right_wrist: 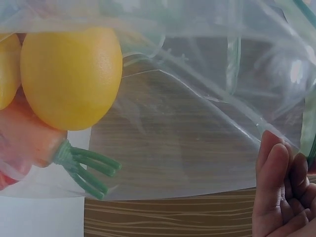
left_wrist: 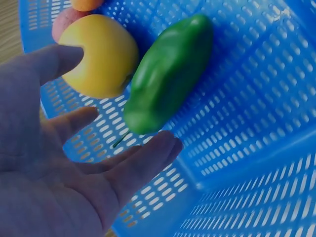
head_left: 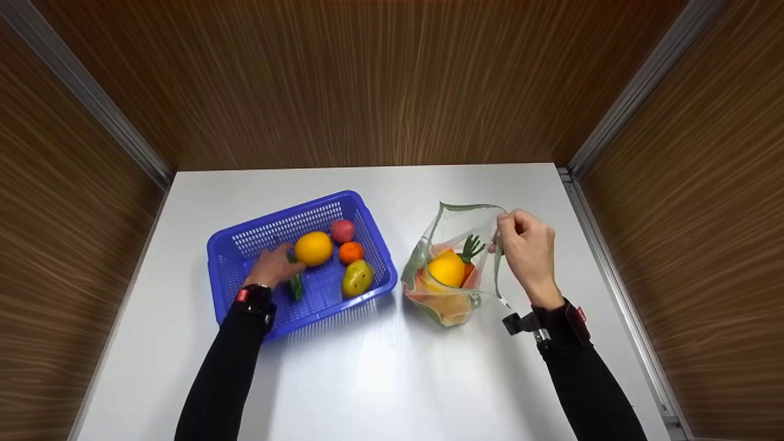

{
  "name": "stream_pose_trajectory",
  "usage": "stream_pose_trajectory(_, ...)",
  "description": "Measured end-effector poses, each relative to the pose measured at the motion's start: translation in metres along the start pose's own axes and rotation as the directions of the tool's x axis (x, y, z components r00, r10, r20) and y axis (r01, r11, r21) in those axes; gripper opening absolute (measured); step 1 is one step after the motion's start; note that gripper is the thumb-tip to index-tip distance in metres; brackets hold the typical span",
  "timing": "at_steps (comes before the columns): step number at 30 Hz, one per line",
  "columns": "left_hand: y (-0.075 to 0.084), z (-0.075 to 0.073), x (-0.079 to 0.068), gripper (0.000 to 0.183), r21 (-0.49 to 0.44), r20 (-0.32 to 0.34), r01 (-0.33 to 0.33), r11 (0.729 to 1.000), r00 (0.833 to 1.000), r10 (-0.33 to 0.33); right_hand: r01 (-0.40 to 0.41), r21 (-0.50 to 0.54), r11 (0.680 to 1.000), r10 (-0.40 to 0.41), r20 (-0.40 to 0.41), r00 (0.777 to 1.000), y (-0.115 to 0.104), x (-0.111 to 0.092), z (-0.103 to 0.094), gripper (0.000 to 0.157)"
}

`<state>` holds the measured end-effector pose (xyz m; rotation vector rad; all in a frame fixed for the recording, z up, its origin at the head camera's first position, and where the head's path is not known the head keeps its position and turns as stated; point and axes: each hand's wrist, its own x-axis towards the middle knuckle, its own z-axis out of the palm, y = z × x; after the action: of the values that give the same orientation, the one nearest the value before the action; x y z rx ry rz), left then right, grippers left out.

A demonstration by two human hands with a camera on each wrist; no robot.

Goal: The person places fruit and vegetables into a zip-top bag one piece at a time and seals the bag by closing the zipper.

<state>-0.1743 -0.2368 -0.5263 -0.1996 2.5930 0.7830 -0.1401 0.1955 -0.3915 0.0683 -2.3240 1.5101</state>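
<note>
In the head view my left hand is inside a blue plastic basket, fingers spread and loosely bent. The left wrist view shows a green pepper just beyond the fingertips and a yellow-orange fruit overlapped by the thumb; the palm holds nothing. My right hand pinches the green-edged rim of a clear plastic bag and keeps its mouth spread. Through the film a yellow fruit and a carrot with a green top are visible, above other produce partly hidden.
On the basket's right side lie a pinkish-red fruit, a small orange fruit and a yellow-green fruit with dark spots. Basket and bag stand side by side on a white table, enclosed by wood-grain panels.
</note>
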Motion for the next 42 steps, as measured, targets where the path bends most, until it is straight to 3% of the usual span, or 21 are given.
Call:
stream_pose_trajectory(5, -0.002, 0.006, 0.005, 0.074, -0.031, 0.04, 0.03, 0.999, 0.999, -0.029, -0.009, 0.003, 1.0, 0.009, 0.003, 1.0, 0.001, 0.0, 0.0, 0.033)
stream_pose_trajectory(12, -0.004, 0.014, 0.013, 0.083, -0.038, 0.018, 0.083, 0.996, 0.996, -0.083, -0.019, 0.039, 0.999, 0.018, 0.021, 1.0, -0.002, 0.001, 0.0, 0.032)
stream_pose_trajectory(16, -0.002, 0.018, 0.017, 0.089, -0.005, -0.003, 0.081, 0.997, 0.997, -0.081, -0.018, 0.026, 0.999, 0.018, 0.021, 1.0, -0.002, 0.001, 0.0, 0.032)
stream_pose_trajectory(23, -0.004, 0.02, 0.018, 0.09, 0.023, 0.006, 0.071, 0.997, 0.997, -0.071, -0.018, -0.013, 1.0, 0.018, 0.012, 1.0, 0.028, 0.006, 0.003, 0.033)
stream_pose_trajectory(28, -0.007, 0.017, 0.017, 0.078, 0.061, 0.039, 0.057, 0.996, 0.997, -0.06, 0.007, -0.013, 1.0, -0.006, 0.017, 1.0, 0.035, 0.007, 0.003, 0.034)
stream_pose_trajectory(33, -0.007, 0.012, 0.015, 0.051, 0.139, 0.043, 0.005, 0.99, 0.999, -0.011, 0.034, -0.021, 0.999, -0.034, 0.017, 0.999, 0.035, 0.007, 0.002, 0.035)
stream_pose_trajectory(38, -0.007, 0.008, 0.014, 0.019, 0.09, 0.019, -0.029, 0.995, 0.999, 0.028, 0.03, -0.019, 0.999, -0.03, 0.022, 0.999, 0.036, 0.007, 0.001, 0.034)
stream_pose_trajectory(42, -0.008, 0.004, 0.014, 0.021, 0.005, 0.023, -0.026, 1.0, 0.999, 0.026, 0.026, -0.026, 0.999, -0.026, 0.019, 0.999, 0.037, 0.008, 0.0, 0.033)
